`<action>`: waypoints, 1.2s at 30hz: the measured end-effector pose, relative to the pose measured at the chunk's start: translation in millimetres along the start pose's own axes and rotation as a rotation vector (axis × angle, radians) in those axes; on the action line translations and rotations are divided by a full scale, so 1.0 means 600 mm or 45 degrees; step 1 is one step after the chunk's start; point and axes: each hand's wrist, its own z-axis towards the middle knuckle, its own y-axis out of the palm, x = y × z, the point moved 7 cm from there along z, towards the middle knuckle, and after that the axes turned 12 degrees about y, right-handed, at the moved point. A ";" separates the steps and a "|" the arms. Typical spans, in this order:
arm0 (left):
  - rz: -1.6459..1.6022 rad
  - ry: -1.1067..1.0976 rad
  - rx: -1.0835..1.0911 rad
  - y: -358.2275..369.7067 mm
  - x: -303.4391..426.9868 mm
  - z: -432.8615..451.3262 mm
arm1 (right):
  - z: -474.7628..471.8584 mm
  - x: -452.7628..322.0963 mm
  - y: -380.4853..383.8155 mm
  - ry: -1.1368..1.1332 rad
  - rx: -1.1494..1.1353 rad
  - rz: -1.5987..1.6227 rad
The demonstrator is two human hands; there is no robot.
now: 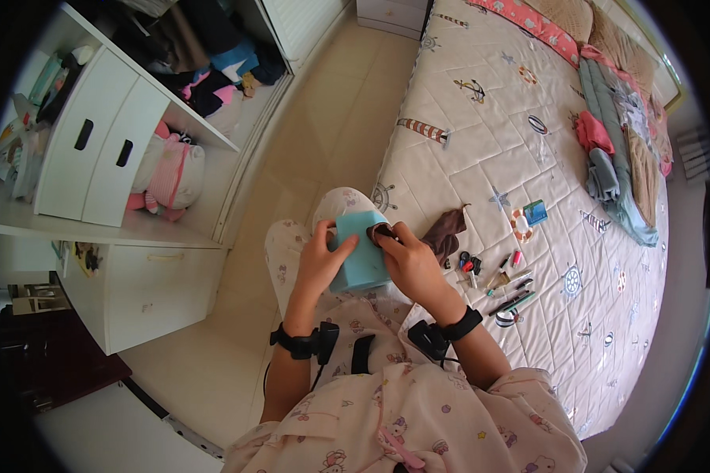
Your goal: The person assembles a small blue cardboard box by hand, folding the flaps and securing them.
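Observation:
A light blue box (358, 260) rests on my lap, over patterned pyjama trousers. My left hand (319, 260) grips its left side, with the thumb laid on the upper face. At the box's right edge, my right hand (414, 260) pinches a bunched dark brown cloth (380, 232) against the surface. More brown fabric (448, 232) lies on the bed just beyond that hand; whether the two join behind it I cannot tell. The fingertips of my right hand are partly hidden by the cloth.
Right of me is a bed with a quilt (491, 159), bearing keys (468, 263), several pens (512, 301), a blue-green card (534, 212) and folded clothes (603, 171). An open wardrobe with white drawers (89, 171) and a white cabinet (160, 295) stand left.

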 end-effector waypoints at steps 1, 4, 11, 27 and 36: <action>0.050 -0.077 -0.062 -0.001 -0.004 -0.006 | -0.001 0.001 -0.003 -0.002 -0.003 0.001; -0.047 0.234 0.118 -0.008 0.000 -0.010 | -0.007 -0.002 -0.013 -0.031 -0.078 0.116; -0.521 0.014 0.163 0.001 -0.018 -0.025 | -0.033 0.018 -0.038 -0.074 -0.137 0.241; -0.493 -0.093 0.012 0.072 -0.007 -0.008 | -0.011 0.039 -0.036 0.152 0.314 -0.055; -0.368 0.040 0.067 0.075 0.004 -0.024 | -0.007 0.072 -0.041 0.293 0.184 -0.119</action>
